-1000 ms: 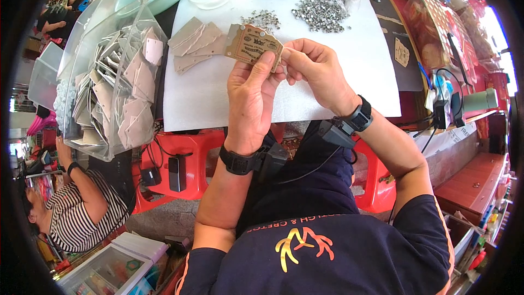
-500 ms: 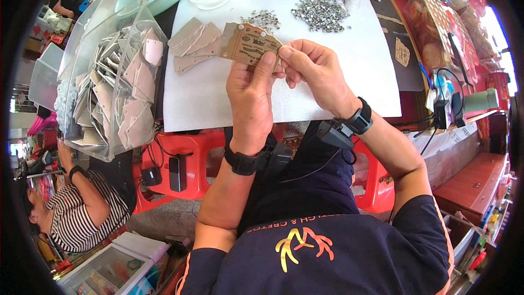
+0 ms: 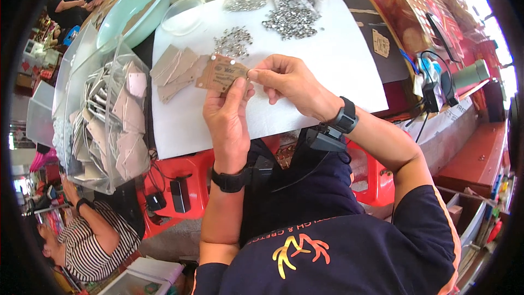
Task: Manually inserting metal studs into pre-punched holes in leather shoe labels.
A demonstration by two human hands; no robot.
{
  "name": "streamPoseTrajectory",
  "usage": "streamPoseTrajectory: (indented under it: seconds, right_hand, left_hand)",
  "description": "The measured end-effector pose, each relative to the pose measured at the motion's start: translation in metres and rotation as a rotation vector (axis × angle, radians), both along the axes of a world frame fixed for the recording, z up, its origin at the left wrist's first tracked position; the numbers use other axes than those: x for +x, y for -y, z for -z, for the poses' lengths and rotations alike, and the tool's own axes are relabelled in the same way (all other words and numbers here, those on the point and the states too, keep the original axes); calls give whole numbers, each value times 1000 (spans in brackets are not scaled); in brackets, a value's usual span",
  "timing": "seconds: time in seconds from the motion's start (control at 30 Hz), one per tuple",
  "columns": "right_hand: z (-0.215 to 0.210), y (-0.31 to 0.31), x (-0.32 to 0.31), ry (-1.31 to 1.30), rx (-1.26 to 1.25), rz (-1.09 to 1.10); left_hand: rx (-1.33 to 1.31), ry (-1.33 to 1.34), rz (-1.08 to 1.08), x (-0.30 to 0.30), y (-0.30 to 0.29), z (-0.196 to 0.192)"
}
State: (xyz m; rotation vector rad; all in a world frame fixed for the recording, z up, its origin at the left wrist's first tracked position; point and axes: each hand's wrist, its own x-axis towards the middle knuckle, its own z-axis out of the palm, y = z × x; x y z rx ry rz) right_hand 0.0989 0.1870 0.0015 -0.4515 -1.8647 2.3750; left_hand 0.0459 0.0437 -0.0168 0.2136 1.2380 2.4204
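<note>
The left hand (image 3: 226, 117) is gripping a brown cardboard tag (image 3: 222, 74) above the desk's white sheet (image 3: 338, 60); the right hand (image 3: 289, 82) is pinching the tag's right edge.

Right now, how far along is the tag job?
Done, apparently: the clear bag at left holds many tags. In hand: left hand holds one brown tag; right hand pinches its edge. Left: a few loose tags and piles of small metal pieces on the white sheet.

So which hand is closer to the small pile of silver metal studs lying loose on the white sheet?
Left. The left hand holds the brown card tag just below the stud pile; the right hand pinches the tag's edge, further right.
</note>
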Motion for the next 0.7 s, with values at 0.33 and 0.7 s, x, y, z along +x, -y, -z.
streamPoseTrajectory:
  seconds: [0.33,0.7]
  right_hand:
    - [-17,-60,2,103,457,-211]
    - [-16,-188,-5,328,1036,107]
  left_hand:
    - [-13,-16,81,-2,2,4]
    - [20,22,101,-7,2,6]
